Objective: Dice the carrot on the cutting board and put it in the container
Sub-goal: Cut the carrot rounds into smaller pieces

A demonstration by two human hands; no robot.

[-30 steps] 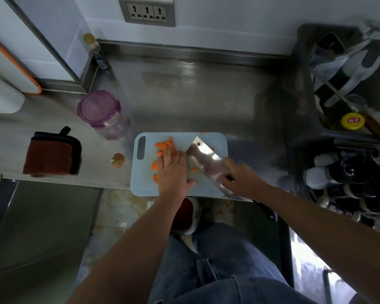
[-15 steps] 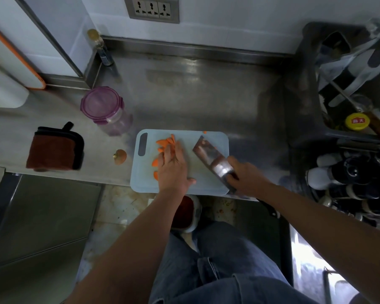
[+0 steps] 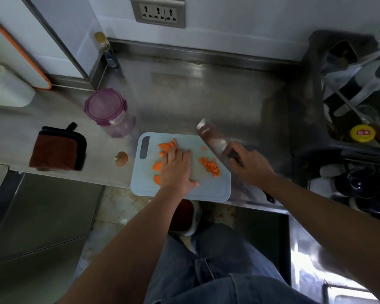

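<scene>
The right hand (image 3: 248, 166) is curled tight round the handle of the cleaver (image 3: 211, 139); the broad blade slants over the far right corner of the cutting board (image 3: 180, 194), blurred, and I cannot tell whether it touches. The left hand (image 3: 176, 170) lies flat on the board's left half, fingers nearly straight, thumb spread, pressing on the carrot slices (image 3: 166, 147); orange rounds show past its fingertips and along its left side. Between the hands sits a small heap of diced carrot (image 3: 210, 166), on the board's right half. The container (image 3: 105, 106), purple lid on, stands on the steel counter (image 3: 206, 95) beyond the board's far left corner; a carrot end (image 3: 121, 159) lies just left of the board; a brown cloth (image 3: 57, 148) farther left.
</scene>
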